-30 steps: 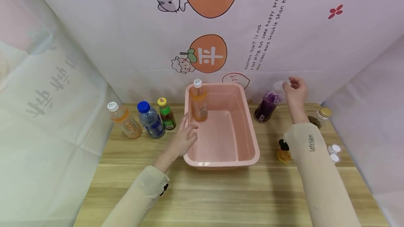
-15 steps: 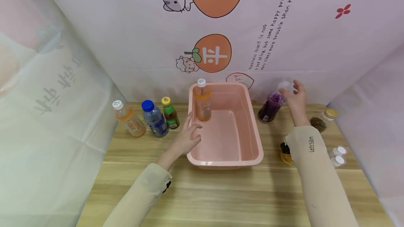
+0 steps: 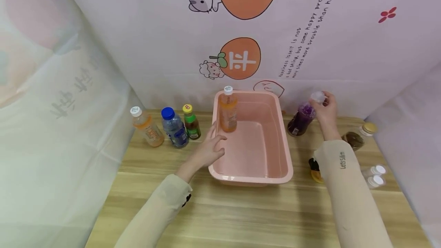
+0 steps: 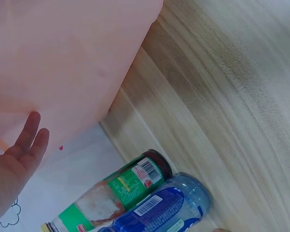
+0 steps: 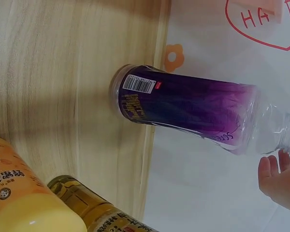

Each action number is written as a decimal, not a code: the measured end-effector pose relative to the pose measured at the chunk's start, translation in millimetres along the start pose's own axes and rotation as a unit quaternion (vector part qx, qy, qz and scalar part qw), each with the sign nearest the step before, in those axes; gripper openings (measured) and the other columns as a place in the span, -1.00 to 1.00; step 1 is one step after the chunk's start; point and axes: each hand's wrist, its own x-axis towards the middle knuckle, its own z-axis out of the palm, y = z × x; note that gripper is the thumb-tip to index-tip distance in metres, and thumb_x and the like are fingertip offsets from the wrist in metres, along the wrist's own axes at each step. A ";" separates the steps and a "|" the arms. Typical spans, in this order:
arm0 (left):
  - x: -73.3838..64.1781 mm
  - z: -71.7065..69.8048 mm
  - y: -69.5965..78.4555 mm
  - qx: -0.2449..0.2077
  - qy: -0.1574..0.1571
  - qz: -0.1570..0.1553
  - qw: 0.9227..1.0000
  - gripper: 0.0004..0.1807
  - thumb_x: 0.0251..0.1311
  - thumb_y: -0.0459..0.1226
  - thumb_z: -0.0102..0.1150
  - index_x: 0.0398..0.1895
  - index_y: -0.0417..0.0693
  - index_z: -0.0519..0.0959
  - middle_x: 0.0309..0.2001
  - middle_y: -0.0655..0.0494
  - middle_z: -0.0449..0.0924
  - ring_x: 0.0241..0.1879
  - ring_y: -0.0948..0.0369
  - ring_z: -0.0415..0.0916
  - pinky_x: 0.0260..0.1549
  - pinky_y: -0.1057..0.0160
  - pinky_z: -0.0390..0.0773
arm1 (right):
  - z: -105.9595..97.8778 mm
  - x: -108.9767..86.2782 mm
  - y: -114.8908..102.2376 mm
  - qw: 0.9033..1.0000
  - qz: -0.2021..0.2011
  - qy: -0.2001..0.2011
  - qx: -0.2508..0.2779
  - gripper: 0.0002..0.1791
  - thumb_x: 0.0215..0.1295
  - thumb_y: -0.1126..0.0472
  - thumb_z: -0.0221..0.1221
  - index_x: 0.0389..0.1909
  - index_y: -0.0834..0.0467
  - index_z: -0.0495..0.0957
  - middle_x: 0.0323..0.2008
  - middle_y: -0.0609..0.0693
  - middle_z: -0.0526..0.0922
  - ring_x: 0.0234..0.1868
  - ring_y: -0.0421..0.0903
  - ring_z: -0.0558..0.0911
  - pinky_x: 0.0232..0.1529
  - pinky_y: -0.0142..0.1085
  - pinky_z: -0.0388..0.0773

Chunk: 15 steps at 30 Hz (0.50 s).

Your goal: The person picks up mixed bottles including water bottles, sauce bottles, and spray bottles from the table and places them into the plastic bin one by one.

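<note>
My right hand pinches the translucent capped top of a purple-labelled plastic bottle, which stands upright on the table right of the tub. The right wrist view has the fingertips of that hand at the clear neck, while the cap lies mostly beyond the frame. Over the left rim of the pink tub lies my left hand, its fingers loosely bent and holding nothing. Inside the tub's back left corner stands an orange bottle with a white cap.
Left of the tub stand another orange bottle, a blue-capped bottle and a yellow-capped green-labelled bottle. On the right are a gold-lidded jar, two white-capped containers and a yellow bottle, partly behind my sleeve.
My right hand has closed in from beside the purple bottle's cap to pinch it. My left hand stays at the tub's rim. The head view has shifted slightly left.
</note>
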 end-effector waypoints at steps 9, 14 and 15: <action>5.8 2.8 -0.5 0.002 -0.008 0.007 1.000 -0.53 0.26 -0.10 0.02 0.25 0.14 0.41 0.55 0.24 -0.54 0.15 -0.14 0.47 -0.23 0.11 0.63 | -5.2 -3.2 5.2 1.000 0.005 0.018 0.002 -0.31 0.19 0.23 0.18 0.31 0.10 0.12 -0.22 -0.31 0.24 -0.10 -0.35 0.32 -0.03 -0.50 0.32; 3.7 0.7 -2.9 -0.008 -0.004 0.007 1.000 -0.54 0.26 -0.11 0.03 0.25 0.14 0.41 0.55 0.24 -0.54 0.17 -0.15 0.45 -0.23 0.11 0.63 | -1.6 -4.1 5.7 0.999 -0.001 0.032 0.005 -0.38 0.15 0.28 0.21 0.20 0.04 0.17 -0.27 -0.28 0.25 -0.21 -0.39 0.25 -0.12 -0.50 0.27; 3.2 0.3 -3.5 -0.009 -0.003 0.007 1.000 -0.54 0.26 -0.12 0.03 0.25 0.14 0.41 0.55 0.24 -0.54 0.17 -0.16 0.45 -0.25 0.11 0.64 | -0.6 -3.9 5.7 0.999 0.000 0.034 0.007 -0.39 0.14 0.28 0.21 0.18 0.01 0.18 -0.27 -0.28 0.25 -0.19 -0.38 0.26 -0.12 -0.49 0.26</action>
